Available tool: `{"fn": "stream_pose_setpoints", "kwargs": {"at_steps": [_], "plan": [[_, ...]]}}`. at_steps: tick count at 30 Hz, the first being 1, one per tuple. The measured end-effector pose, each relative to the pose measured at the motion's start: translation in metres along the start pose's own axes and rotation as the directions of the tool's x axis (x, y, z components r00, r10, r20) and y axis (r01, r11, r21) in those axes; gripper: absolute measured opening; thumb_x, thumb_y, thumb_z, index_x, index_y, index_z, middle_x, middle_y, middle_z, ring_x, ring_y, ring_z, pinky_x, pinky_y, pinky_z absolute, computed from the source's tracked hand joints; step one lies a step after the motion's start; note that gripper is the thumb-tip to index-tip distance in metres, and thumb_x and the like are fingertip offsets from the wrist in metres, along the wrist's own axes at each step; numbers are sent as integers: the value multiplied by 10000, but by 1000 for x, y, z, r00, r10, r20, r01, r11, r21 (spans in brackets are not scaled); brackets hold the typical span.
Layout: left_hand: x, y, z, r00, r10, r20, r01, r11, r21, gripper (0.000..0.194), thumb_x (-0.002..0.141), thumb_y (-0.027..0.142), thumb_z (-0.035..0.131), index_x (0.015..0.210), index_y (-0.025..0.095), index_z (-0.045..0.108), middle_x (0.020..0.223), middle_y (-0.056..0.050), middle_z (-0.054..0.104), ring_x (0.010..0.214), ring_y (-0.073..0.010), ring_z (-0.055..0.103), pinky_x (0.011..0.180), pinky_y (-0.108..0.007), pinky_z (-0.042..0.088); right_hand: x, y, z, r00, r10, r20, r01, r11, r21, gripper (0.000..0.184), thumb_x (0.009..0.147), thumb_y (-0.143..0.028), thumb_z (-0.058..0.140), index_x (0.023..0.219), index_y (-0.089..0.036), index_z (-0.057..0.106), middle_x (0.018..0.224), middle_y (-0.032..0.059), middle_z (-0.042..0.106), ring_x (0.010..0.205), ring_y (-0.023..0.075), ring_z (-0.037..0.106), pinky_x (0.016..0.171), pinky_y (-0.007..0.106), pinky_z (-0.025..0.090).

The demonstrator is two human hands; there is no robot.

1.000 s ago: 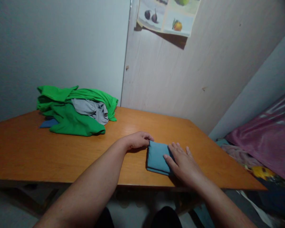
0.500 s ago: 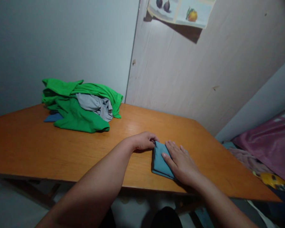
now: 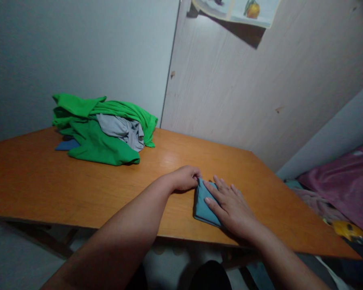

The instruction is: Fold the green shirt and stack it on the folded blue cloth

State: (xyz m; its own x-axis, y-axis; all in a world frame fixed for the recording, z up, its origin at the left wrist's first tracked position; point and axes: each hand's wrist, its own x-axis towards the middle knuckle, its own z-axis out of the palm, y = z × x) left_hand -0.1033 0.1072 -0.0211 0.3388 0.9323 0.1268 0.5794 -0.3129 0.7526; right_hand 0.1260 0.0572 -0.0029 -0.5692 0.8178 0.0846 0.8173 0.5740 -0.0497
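A blue-teal cloth (image 3: 204, 205), folded into a compact flat rectangle, lies near the front edge of the wooden table (image 3: 175, 155). My left hand (image 3: 186, 178) is at its far left corner, fingers curled in and pinching the cloth's edge there. Flat across the right part of the cloth rests my right hand (image 3: 230, 203), its fingers spread and the thumb pointing left over the top. That hand covers the cloth's right side, so its right edge is hidden.
At the table's back left lies a loose heap of clothes: a bright green garment (image 3: 121, 105), a darker green one (image 3: 97, 145), a grey one (image 3: 117, 127) and a bit of blue fabric (image 3: 66, 145). Pink fabric (image 3: 341, 181) hangs beyond the right edge. Walls rise behind.
My right hand's fingers have spread wider over the folded cloth. My left hand stays at the corner. The view has shifted slightly.
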Motion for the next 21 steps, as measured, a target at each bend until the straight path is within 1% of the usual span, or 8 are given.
{"fn": "stream_pose_setpoints", "kwargs": {"at_steps": [2, 6, 8, 11, 15, 17, 21], "plan": [[0, 1, -1, 1000, 7, 5, -8, 1000, 8, 200, 732, 113, 581, 879, 166, 706, 761, -1, 675, 694, -131, 561, 585, -207, 379, 0, 0, 0, 1000, -1, 1, 1, 1000, -1, 608, 1007, -632, 332, 1570, -402, 311, 1671, 58, 229, 1519, 335, 246, 1197, 602, 227], [-1, 1, -5, 996, 26, 80, -22, 999, -49, 208, 721, 98, 577, 875, 160, 703, 730, 16, 653, 685, -125, 550, 595, -203, 380, 0, 1, -1, 1000, -4, -4, 4, 1000, -3, 605, 1012, -620, 329, 1576, -403, 290, 1672, 57, 226, 1517, 332, 255, 1197, 603, 227], [-1, 1, -5, 996, 26, 89, -21, 998, -56, 220, 714, 92, 573, 875, 161, 705, 728, 18, 652, 685, -125, 549, 598, -204, 378, 0, 1, 0, 1000, -2, -5, 2, 1000, -6, 606, 1011, -621, 328, 1576, -406, 288, 1673, 51, 224, 1514, 335, 261, 1194, 602, 235], [0, 2, -3, 999, 8, 44, -8, 1000, 4, 218, 715, 115, 579, 877, 168, 715, 754, 4, 675, 693, -137, 558, 597, -217, 376, 0, 1, 1, 1000, -2, -4, 2, 1000, -14, 609, 1010, -633, 305, 1577, -410, 287, 1676, 50, 215, 1515, 337, 259, 1190, 603, 240], [0, 5, 1, 999, 0, -34, 5, 988, 152, 196, 749, 169, 584, 891, 181, 719, 787, -23, 695, 686, -158, 562, 604, -247, 376, 0, 1, 1, 1000, -15, 4, 15, 1000, -21, 611, 1008, -642, 293, 1576, -417, 283, 1678, 52, 205, 1510, 344, 269, 1184, 601, 246], [1, 5, 1, 999, 9, -36, -2, 982, 188, 177, 767, 180, 579, 885, 184, 712, 801, -31, 697, 692, -164, 561, 618, -255, 381, 0, 1, 0, 1000, -18, 3, 18, 1000, -22, 607, 1009, -636, 300, 1575, -418, 284, 1679, 45, 204, 1506, 347, 279, 1181, 600, 251], [0, 5, 0, 1000, 19, 5, -20, 990, 141, 181, 788, 163, 569, 914, 187, 696, 811, -16, 688, 718, -154, 562, 638, -240, 389, -1, -1, -2, 1000, -21, 7, 21, 1000, -23, 611, 1008, -640, 300, 1577, -419, 276, 1679, 47, 206, 1512, 346, 262, 1185, 605, 239]]}}
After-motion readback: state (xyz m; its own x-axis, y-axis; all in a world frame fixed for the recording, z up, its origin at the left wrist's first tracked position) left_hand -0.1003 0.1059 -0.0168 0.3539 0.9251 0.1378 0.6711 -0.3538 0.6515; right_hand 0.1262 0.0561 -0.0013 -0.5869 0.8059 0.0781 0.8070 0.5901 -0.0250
